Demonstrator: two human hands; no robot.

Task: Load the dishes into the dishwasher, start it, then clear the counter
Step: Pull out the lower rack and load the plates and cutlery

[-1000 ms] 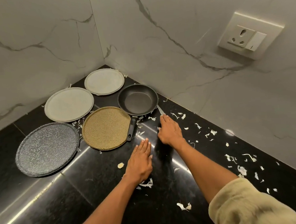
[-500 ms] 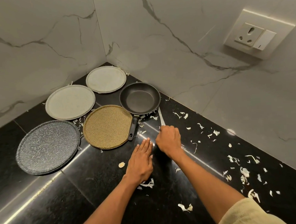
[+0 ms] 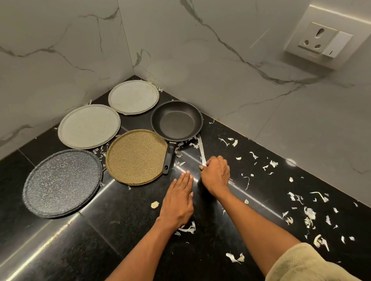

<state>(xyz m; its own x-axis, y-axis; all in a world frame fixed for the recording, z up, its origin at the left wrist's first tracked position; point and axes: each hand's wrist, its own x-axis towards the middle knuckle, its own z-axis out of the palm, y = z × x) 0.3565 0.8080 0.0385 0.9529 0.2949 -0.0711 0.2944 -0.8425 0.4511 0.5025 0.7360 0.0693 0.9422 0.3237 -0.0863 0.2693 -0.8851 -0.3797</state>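
- Black desk [image 3: 56,248] in a marble-walled corner, strewn with pale peelings [image 3: 309,216]
- Four round plates: dark speckled plate [image 3: 62,183], large pale plate [image 3: 89,126], tan plate [image 3: 136,157], small pale plate [image 3: 133,96] nearest the corner
- Black pan [image 3: 176,121] beside the tan plate, handle pointing toward the person
- Left hand [image 3: 179,203] flat on the desk, fingers straight, grip released
- Right hand [image 3: 215,174] clenched, grasping a knife [image 3: 201,149]; blade lies along the desk, tip toward the pan
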